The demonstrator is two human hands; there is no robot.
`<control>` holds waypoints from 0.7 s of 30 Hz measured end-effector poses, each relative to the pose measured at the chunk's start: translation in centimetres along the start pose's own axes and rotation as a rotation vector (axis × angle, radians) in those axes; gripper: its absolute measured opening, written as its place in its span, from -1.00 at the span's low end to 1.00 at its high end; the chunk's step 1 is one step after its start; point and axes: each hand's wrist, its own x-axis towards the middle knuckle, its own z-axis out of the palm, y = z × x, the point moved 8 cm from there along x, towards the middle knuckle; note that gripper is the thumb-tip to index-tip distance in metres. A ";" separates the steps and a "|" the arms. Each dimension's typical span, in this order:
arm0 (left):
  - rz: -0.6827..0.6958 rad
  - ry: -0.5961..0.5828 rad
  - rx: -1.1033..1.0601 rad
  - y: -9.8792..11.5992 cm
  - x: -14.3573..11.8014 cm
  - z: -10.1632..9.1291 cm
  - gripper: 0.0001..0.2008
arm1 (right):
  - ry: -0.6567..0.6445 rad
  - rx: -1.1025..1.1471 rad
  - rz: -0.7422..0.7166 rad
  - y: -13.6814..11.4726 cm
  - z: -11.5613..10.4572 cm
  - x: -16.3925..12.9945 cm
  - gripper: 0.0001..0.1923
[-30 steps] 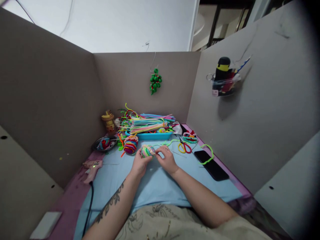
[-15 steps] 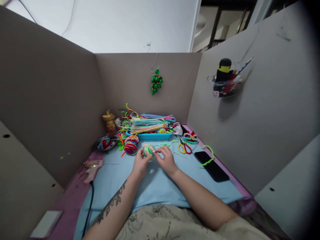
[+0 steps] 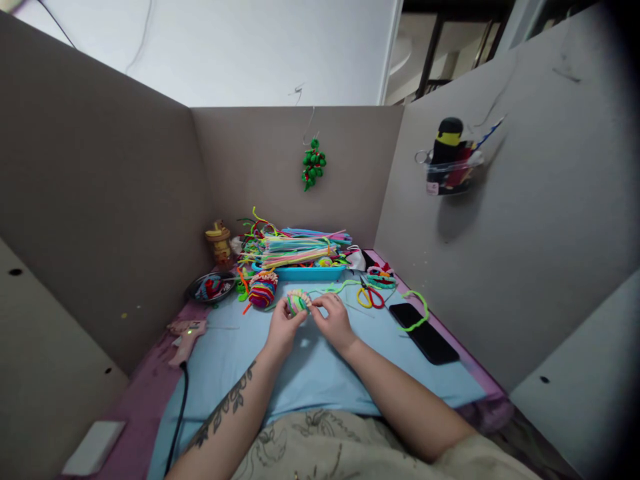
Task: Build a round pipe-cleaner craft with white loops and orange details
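Your left hand [image 3: 281,328] cups a small multicolored pipe-cleaner ball [image 3: 298,303] from the left, fingers curled closed around it. Your right hand [image 3: 336,321] pinches at the ball's right side, fingertips narrow, thumb and forefinger on the wrap; whether a loose strand sits in that pinch is too small to tell. The ball sits just above the light blue mat [image 3: 310,373], mid-table, between both hands.

Just left of the ball and behind it lies a second striped pipe-cleaner ball [image 3: 262,289]. Behind both, a blue tray [image 3: 300,272] holds a heap of pipe cleaners [image 3: 295,247]. A green pipe cleaner [image 3: 345,285] trails from the ball area toward the yellow-handled scissors [image 3: 369,295]. Another green pipe cleaner [image 3: 416,312] loops beside a black phone [image 3: 424,332], well right of your hands. At the left, a glue gun [image 3: 184,333] rests on the mat edge with its light on, and a dark dish [image 3: 210,287] of scraps sits near the partition. A green bead cluster [image 3: 313,164] hangs on the back wall.
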 end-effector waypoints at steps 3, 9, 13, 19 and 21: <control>-0.017 0.014 -0.013 0.1 -0.1 0.0 -0.64 | -0.011 0.009 0.003 -0.1 0.0 0.0 -0.91; -0.012 0.015 -0.015 0.2 0.0 0.0 -0.63 | 0.002 0.029 -0.002 -0.2 0.0 0.0 -0.92; -0.026 0.026 -0.035 0.0 0.0 -0.1 -0.62 | -0.010 0.036 0.006 -0.1 0.2 0.0 -0.92; -0.122 0.013 -0.163 -0.3 0.0 0.2 -0.57 | 0.050 0.034 0.027 0.0 -0.7 0.0 -0.90; -0.154 0.024 -0.205 -0.3 0.0 0.2 -0.57 | 0.085 0.058 0.047 0.1 -1.2 0.0 -0.90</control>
